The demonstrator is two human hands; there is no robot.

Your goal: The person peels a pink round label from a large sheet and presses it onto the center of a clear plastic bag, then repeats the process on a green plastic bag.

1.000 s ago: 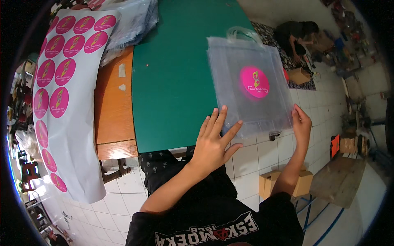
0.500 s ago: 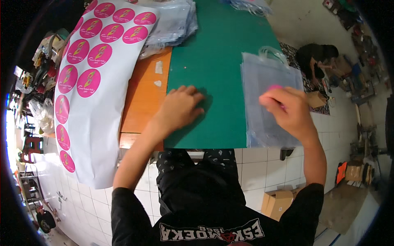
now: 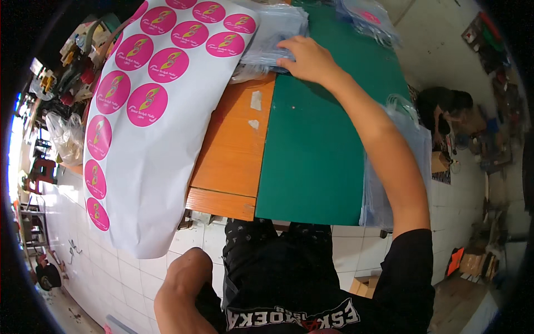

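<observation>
My right hand (image 3: 307, 59) reaches to the far left of the green table top (image 3: 317, 161), at the right edge of a stack of clear plastic bags (image 3: 264, 36). Its thumb and forefinger are apart, and nothing shows between them. My left arm bends at the lower left, and the hand on it is out of sight. A large white sheet (image 3: 150, 183) with round pink stickers (image 3: 147, 104) hangs over the left side. Under my right forearm lies another pile of clear bags with handles (image 3: 381, 195).
More clear bags (image 3: 384, 30) lie at the far right, with a pink round on them. An orange wooden table (image 3: 228, 150) adjoins the green top. Another person (image 3: 445, 108) crouches on the floor to the right. A cardboard box (image 3: 364, 285) stands below.
My right hand has moved from the right-hand bags to the far-left stack; the pink piece in it no longer shows. My left hand has left the table and the view. The view has shifted.
</observation>
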